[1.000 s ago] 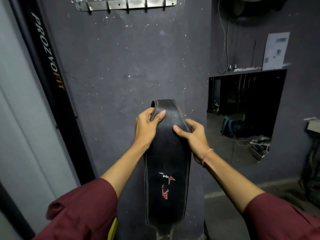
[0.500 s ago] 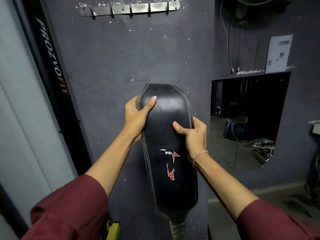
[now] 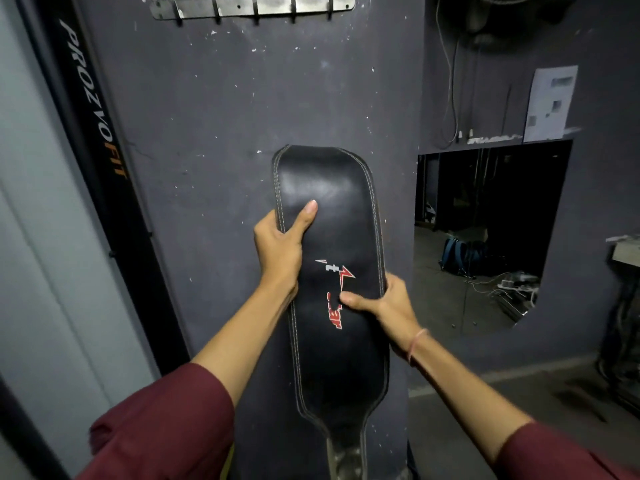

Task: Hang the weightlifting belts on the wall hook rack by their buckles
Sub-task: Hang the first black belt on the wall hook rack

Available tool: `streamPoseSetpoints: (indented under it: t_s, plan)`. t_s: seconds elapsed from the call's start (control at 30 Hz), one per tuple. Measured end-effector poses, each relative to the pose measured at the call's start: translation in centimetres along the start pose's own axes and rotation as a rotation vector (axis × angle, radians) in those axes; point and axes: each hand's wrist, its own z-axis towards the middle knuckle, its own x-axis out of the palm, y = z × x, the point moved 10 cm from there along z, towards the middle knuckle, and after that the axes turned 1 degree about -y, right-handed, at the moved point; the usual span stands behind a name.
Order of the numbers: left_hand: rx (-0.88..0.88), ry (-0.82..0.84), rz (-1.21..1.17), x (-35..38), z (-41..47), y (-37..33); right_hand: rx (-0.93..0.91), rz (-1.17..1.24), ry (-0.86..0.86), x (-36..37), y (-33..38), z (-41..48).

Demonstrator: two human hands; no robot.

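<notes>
A wide black leather weightlifting belt [image 3: 332,209] with white stitching and a red and white logo stands upright in front of the dark wall. My left hand [image 3: 278,251] grips its left edge, thumb across the front. My right hand [image 3: 388,306] grips its right edge lower down, thumb on the logo. The belt narrows toward the bottom of the frame; its buckle is not in view. A metal hook rack [image 3: 252,6] with several bare hooks is fixed to the wall high above the belt.
A black vertical frame lettered PROZVOFIT [image 3: 93,98] runs down the left beside a pale panel. To the right a wall opening [image 3: 485,230] shows a dim room with a blue bag and cables. A paper sheet [image 3: 550,102] is stuck above it.
The belt has risen and its top fold has straightened out. My hands have slid lower along its edges, the right hand down to the logo. The view has moved closer to the wall.
</notes>
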Motion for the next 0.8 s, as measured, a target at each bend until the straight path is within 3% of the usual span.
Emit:
streamPoseSetpoints:
  t_s: [0.07, 0.3, 0.57, 0.8]
  plan:
    - [0.0, 0.009, 0.014, 0.0, 0.0, 0.2, 0.043, 0.016, -0.021, -0.2, -1.3, -0.9]
    - [-0.025, -0.006, -0.037, -0.8, -0.1, 0.7, -0.132, 0.048, 0.031, 2.3, 6.4, 3.9]
    - [0.003, -0.014, 0.014, -1.8, 1.3, 1.1, 0.2, -0.028, 0.079, -0.8, -8.2, -4.7]
    - [-0.003, 0.017, -0.011, -0.5, 2.2, -0.2, -0.022, 0.057, 0.014, 1.9, 2.3, 0.8]
